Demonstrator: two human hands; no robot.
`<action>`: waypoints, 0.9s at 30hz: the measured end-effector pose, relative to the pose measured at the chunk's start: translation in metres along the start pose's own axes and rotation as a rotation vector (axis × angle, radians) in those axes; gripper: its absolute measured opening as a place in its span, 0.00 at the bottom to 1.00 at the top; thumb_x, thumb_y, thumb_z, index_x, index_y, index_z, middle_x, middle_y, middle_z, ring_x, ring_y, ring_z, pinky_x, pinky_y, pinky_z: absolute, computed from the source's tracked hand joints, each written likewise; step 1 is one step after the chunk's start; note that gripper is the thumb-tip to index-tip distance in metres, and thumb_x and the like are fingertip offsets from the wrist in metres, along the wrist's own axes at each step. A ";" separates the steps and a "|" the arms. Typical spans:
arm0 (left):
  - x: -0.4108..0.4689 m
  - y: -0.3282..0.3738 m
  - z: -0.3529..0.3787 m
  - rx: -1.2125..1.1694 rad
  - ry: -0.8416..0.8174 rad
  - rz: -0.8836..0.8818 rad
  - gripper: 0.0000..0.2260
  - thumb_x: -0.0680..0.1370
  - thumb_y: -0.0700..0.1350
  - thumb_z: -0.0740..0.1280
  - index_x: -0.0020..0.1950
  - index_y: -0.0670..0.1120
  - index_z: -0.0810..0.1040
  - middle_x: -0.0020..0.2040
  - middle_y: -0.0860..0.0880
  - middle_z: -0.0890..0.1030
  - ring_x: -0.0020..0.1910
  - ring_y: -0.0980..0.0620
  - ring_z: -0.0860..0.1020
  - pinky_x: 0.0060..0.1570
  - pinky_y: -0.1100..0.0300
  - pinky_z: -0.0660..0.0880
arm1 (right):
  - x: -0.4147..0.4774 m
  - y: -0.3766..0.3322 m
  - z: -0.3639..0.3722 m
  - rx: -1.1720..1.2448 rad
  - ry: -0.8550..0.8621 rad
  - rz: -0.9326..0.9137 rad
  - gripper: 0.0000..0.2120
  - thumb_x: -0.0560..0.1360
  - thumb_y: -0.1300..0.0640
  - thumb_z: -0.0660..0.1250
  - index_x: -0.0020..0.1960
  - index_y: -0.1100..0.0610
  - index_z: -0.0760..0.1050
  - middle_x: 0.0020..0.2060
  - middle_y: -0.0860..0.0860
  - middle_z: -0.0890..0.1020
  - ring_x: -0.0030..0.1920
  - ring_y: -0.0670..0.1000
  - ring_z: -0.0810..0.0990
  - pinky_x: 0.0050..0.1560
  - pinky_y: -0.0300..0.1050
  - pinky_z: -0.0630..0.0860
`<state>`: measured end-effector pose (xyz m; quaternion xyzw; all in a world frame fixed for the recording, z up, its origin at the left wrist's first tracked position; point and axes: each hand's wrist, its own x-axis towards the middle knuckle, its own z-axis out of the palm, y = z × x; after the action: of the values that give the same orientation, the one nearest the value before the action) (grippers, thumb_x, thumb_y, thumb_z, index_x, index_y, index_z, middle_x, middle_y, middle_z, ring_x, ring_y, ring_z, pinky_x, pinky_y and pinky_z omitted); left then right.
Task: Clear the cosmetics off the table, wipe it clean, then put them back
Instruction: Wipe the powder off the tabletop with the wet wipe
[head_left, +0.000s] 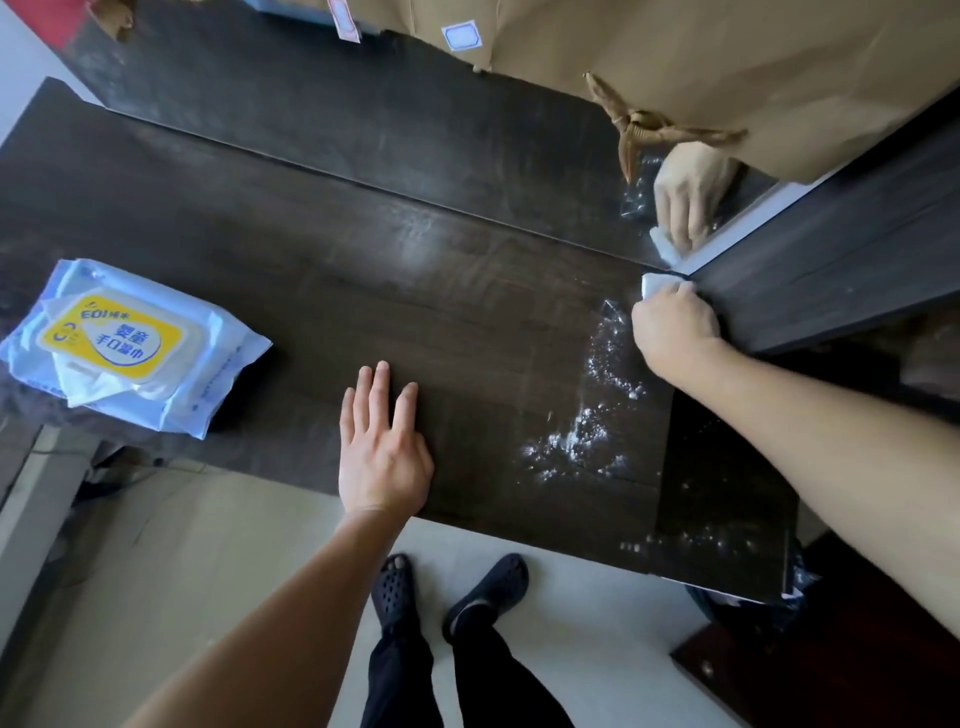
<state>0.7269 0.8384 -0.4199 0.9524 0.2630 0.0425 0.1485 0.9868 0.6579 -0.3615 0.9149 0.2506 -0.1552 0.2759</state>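
Palm down, the left hand (384, 460) lay flat at the near edge of the table (291, 291), fingers (382, 395) straight and slightly spread, likely bracing the reach. Past spilled white powder (582, 441), the right hand (675, 325) bunched a wipe (655, 283) into the far corner against the mirror (750, 195). No cosmetics showed.

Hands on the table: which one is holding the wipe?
The right hand grips the white wipe; the left hand lies flat, holding nothing.
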 end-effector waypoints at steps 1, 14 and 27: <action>0.000 0.000 0.000 -0.002 -0.007 -0.001 0.23 0.72 0.41 0.53 0.64 0.39 0.74 0.71 0.35 0.67 0.73 0.36 0.60 0.73 0.43 0.55 | -0.016 -0.008 0.003 0.006 -0.034 -0.016 0.13 0.74 0.65 0.61 0.57 0.62 0.77 0.56 0.63 0.76 0.57 0.62 0.75 0.52 0.51 0.76; 0.000 0.001 0.000 -0.010 0.008 -0.007 0.21 0.73 0.41 0.54 0.64 0.39 0.74 0.71 0.35 0.67 0.73 0.36 0.60 0.72 0.42 0.56 | 0.014 0.000 -0.001 0.434 0.346 0.061 0.09 0.76 0.66 0.59 0.54 0.63 0.74 0.53 0.62 0.76 0.54 0.63 0.74 0.53 0.53 0.70; 0.000 0.002 0.001 -0.013 0.018 -0.014 0.22 0.71 0.38 0.58 0.63 0.38 0.74 0.71 0.35 0.66 0.73 0.36 0.60 0.73 0.43 0.55 | -0.113 -0.031 0.066 0.981 0.354 -0.255 0.08 0.70 0.66 0.62 0.40 0.62 0.80 0.38 0.55 0.77 0.39 0.57 0.77 0.41 0.43 0.70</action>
<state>0.7283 0.8362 -0.4201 0.9491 0.2705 0.0517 0.1528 0.8671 0.6000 -0.3801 0.9108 0.3007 -0.1298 -0.2514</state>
